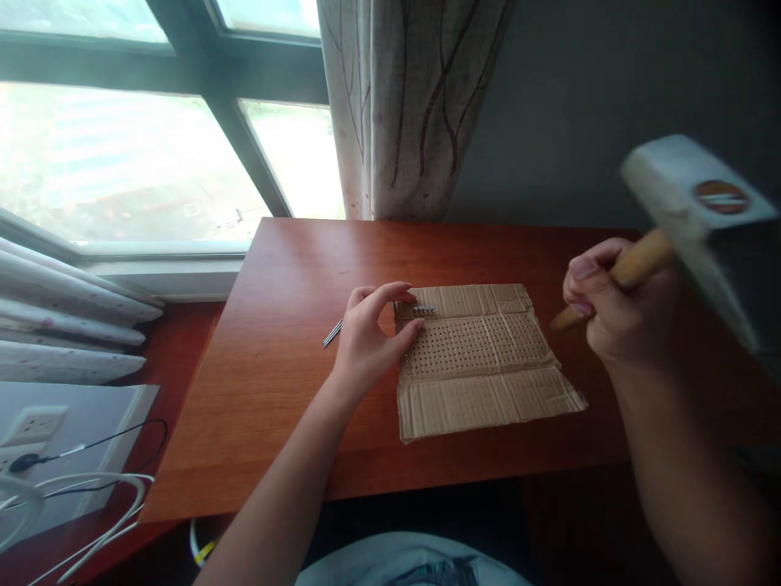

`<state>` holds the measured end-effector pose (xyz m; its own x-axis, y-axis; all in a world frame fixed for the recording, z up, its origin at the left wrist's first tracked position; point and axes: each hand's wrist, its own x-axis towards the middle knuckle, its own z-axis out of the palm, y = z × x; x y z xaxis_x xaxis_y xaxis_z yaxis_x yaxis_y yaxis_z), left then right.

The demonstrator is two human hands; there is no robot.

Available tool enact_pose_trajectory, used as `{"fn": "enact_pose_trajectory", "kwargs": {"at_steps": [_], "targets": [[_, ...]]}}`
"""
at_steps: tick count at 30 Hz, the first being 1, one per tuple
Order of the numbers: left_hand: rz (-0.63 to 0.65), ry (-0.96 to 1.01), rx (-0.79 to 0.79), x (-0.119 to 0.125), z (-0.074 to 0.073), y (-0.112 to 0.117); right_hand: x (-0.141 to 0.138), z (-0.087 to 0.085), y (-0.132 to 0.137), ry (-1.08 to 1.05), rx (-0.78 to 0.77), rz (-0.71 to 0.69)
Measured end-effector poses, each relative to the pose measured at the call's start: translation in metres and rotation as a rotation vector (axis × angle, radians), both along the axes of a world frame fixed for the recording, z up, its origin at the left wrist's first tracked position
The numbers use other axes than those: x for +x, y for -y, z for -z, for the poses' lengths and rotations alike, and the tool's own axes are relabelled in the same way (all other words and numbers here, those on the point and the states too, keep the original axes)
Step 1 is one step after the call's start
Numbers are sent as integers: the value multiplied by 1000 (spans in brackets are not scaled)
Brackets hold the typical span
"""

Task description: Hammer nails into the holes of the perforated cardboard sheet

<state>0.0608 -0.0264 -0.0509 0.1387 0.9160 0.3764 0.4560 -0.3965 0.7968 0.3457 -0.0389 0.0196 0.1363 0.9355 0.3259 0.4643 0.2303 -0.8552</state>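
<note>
Across the middle of the red-brown desk [274, 391], nearer its right edge than its left, lies a flat sheet of cardboard [488, 399], creased into bands, its central band punched with a close grid of small holes. Above the desk's right edge a mallet [695, 220] with a white head and a pale wooden handle hangs raised and blurred, well clear of the sheet. The right hand [610, 313] has its fingers clenched around the handle, thumb on top. The left hand [366, 346] rests at the cardboard's left edge, near the far left corner, its fingers [390, 289] curved, with forefinger and thumb arched to either side of a short row of nails [423, 309] standing in the holes; I cannot tell whether they pinch one. Just left of that hand, a few loose nails [333, 332] lie on the bare desk.
</note>
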Motion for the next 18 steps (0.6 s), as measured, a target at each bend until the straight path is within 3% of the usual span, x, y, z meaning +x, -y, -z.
{"fn": "enact_pose_trajectory", "kwargs": {"at_steps": [3,7,11,15,18], "targets": [[-2,-19,20,-1,-1,-1,-2,10,-8,-198,108,95],[-5,-30,62,-1,0,-1,-1,20,-13,-253,77,170],[-30,-13,104,-2,-2,0,6,28,-15,-318,89,142],[-139,15,120,-12,-4,-5,10,28,-17,-276,102,146],[-256,-24,28,-33,-6,-13,11,28,-18,-283,136,153]]}}
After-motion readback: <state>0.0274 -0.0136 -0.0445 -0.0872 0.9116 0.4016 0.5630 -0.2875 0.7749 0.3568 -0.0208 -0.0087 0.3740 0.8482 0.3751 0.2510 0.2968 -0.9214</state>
